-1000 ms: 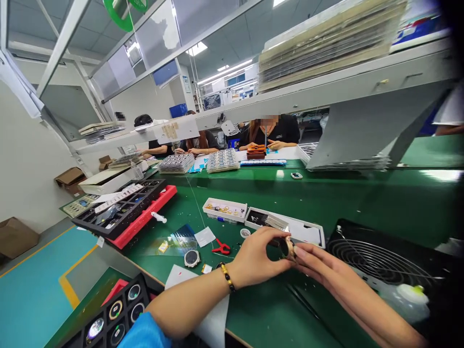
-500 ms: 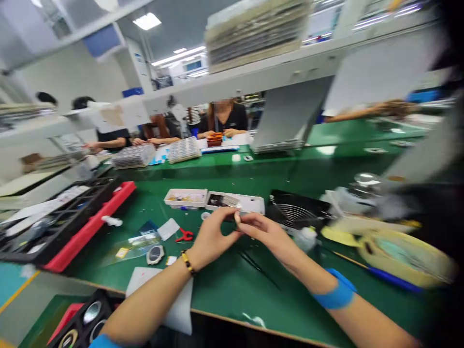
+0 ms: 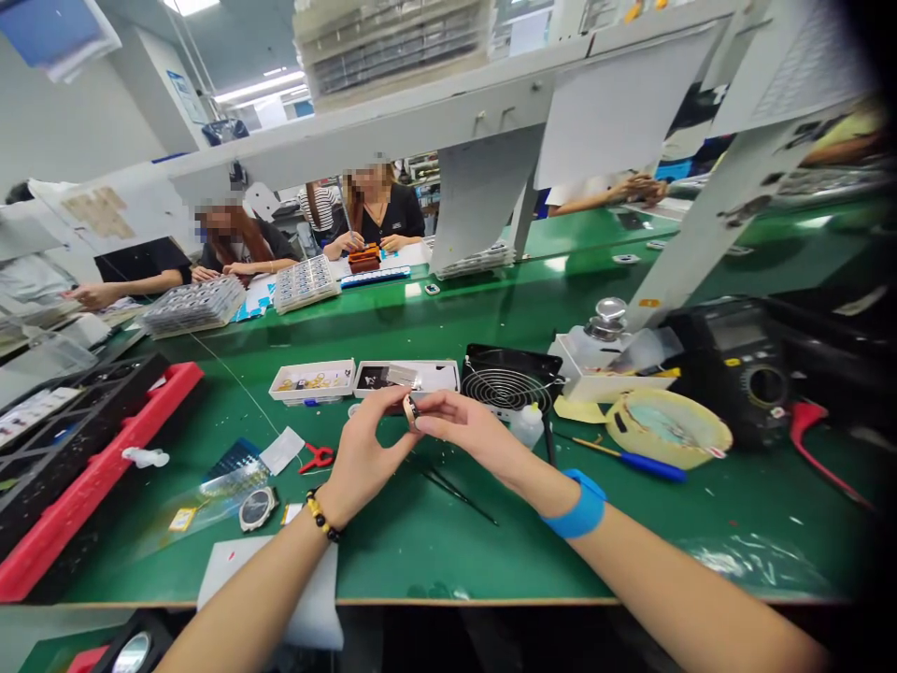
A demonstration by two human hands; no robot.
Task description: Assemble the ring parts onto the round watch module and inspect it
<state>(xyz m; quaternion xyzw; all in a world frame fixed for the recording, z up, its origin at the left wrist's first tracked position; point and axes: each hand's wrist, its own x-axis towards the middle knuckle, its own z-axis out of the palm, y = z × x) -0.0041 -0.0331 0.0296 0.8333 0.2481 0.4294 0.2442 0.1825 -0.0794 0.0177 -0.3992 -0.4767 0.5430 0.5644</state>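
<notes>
Left hand [image 3: 364, 449], beaded bracelet on wrist, and right hand [image 3: 459, 428], blue wristband, meet above green bench top [image 3: 631, 542]. Fingertips of both pinch small round metal watch case [image 3: 410, 410], held clear of surface. Thin black tweezers [image 3: 455, 491] lie just below; black wire-guard fan [image 3: 511, 383] near right; red snips [image 3: 319, 458] left.

Both forearms are stretched forward; the left hand [image 3: 364, 449] and right hand [image 3: 462, 425] are brought together, fingertips pinched closed, thumbs meeting.
</notes>
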